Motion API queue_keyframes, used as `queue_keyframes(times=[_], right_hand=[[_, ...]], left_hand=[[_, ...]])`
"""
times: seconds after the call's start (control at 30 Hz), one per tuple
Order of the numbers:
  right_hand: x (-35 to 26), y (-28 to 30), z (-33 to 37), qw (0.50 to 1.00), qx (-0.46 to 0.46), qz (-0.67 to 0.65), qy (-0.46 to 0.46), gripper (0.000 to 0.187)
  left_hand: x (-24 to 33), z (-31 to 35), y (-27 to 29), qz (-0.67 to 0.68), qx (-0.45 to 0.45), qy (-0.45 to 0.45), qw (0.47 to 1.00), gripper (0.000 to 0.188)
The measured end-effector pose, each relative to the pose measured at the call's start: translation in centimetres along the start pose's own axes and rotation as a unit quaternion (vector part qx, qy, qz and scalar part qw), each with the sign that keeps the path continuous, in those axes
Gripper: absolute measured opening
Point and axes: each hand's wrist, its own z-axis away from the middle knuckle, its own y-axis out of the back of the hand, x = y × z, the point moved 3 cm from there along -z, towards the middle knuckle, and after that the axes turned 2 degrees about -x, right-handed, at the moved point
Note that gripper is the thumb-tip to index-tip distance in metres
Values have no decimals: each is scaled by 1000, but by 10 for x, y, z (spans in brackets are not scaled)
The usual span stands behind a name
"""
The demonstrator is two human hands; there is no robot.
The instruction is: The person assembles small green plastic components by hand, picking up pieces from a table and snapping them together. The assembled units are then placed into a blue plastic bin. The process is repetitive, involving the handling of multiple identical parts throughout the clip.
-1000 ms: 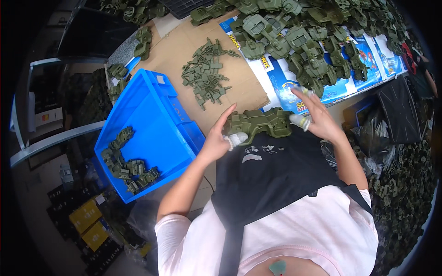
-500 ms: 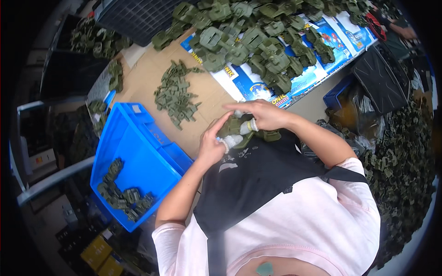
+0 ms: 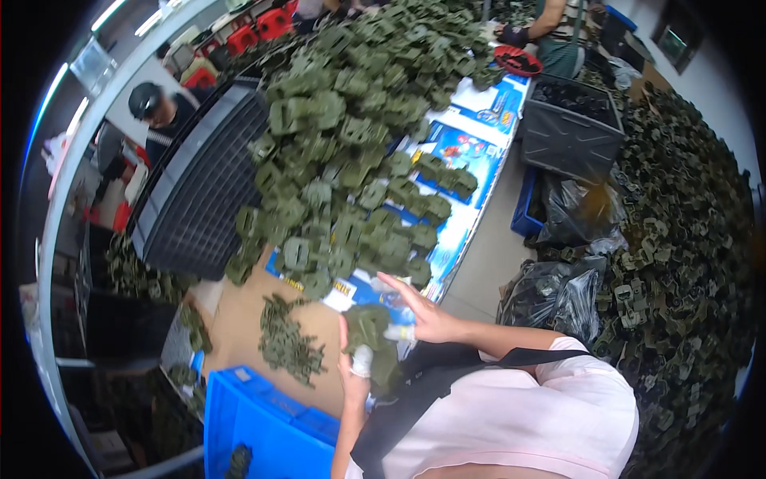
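My left hand grips an olive-green moulded plastic part in front of my apron, its white-wrapped thumb lying against the part. On the part's right side is my right hand, with fingers stretched out toward the upper left. A white wrap covers its thumb too, close to the part; whether it touches cannot be made out. Left of the hands, small green plastic pieces lie in a loose pile on brown cardboard. Many larger green parts are heaped beyond on the table.
A blue bin with some green parts stands at lower left. Beyond it is a black crate. Black plastic bags, a grey crate and a great heap of green parts lie right. Co-workers are farther off.
The view has tilted up, showing more of the table and the co-workers. My right hand has drawn off the part and its fingers have spread; the left still holds the part.
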Motion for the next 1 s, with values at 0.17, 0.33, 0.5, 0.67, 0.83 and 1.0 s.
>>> queue_keyframes(times=[0.17,0.33,0.5,0.67,0.83,1.0], right_hand=[[-23,43,3,926,-339,168,1,83],[-3,87,27,981,-160,111,7,75],[41,77,44,993,-23,-109,-32,69],[38,79,40,999,-37,-20,35,58],[33,103,27,999,30,10,39,61],[50,163,2,996,82,3,33,69]], left_hand=[[-10,-10,-28,-176,-191,-16,966,57],[24,-24,-16,-123,-195,18,973,98],[20,-31,-25,32,-36,69,996,112],[6,-42,12,-177,9,-50,983,97],[27,-74,-22,-78,-8,-36,996,91],[36,-140,-79,-7,-63,-43,997,81]])
